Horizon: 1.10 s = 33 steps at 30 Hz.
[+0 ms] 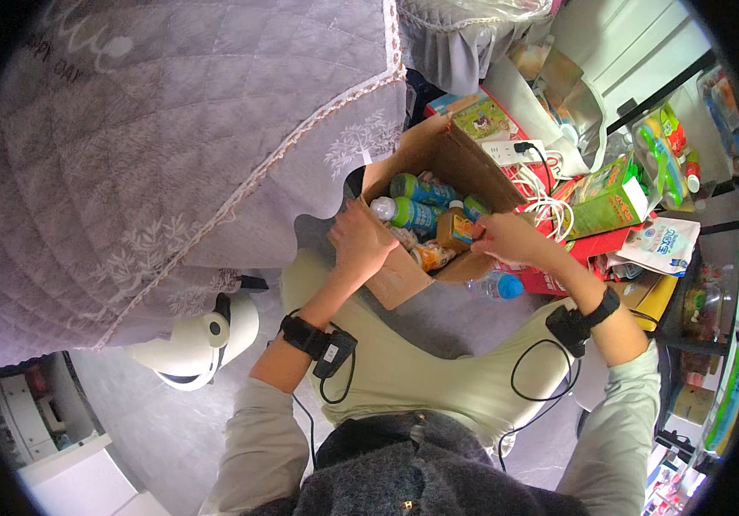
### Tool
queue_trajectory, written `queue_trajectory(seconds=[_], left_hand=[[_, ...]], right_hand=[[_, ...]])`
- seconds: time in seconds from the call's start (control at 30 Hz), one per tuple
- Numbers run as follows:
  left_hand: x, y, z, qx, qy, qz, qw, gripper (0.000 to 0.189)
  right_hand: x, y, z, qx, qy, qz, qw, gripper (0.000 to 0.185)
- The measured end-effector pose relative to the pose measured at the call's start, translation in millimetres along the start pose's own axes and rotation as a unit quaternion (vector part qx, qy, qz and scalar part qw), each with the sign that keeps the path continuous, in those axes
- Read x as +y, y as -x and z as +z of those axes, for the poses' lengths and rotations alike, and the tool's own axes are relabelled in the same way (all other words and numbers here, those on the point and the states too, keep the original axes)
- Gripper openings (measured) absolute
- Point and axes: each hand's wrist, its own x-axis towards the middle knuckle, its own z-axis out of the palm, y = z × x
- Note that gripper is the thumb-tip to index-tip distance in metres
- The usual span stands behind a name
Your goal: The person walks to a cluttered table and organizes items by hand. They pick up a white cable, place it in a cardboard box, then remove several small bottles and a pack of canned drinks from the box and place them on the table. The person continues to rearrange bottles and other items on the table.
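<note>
A cardboard box (402,277) stands open in front of my knees. Inside it lie several bottles, among them a green and blue bottle with a white cap (411,215), another green and blue bottle (422,189) and an orange-labelled bottle (454,227), beside an orange and white packet (434,255). My left hand (360,238) grips the box's left edge, its fingertips partly hidden. My right hand (505,237) is at the box's right edge, close to the orange-labelled bottle; its fingers are bent, and whether they hold the edge is unclear.
A quilted grey cover (202,129) hangs at the left, above a white rounded bin (234,329). Right of the box are a white power strip (514,152) with tangled cables, a green carton (602,200) and a blue-capped plastic bottle (495,286). Shelves with packets stand at the far right.
</note>
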Motion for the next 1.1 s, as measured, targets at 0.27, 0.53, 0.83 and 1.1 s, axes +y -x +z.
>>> queue_trajectory(seconds=[0.27,0.53,0.83,1.1], left_hand=[[1.5,-26.1,21.3,-0.024,0.002,-0.053,0.998,0.112],[-17.8,-37.3,49.6,0.083,-0.041,0.027,0.995,0.104],[-11.0,-32.4,33.6,-0.025,0.206,-0.118,0.971,0.106],[-13.5,-37.5,40.3,0.004,0.160,-0.091,0.983,0.106]], right_hand=[[-51.8,-100.9,-27.2,-0.180,0.161,-0.116,0.963,0.033],[-51.7,-200.2,52.9,-0.114,0.167,-0.206,0.958,0.035],[-38.8,-166.4,48.9,-0.278,0.266,-0.123,0.915,0.028],[-30.2,-171.1,76.3,-0.009,0.395,-0.183,0.900,0.032]])
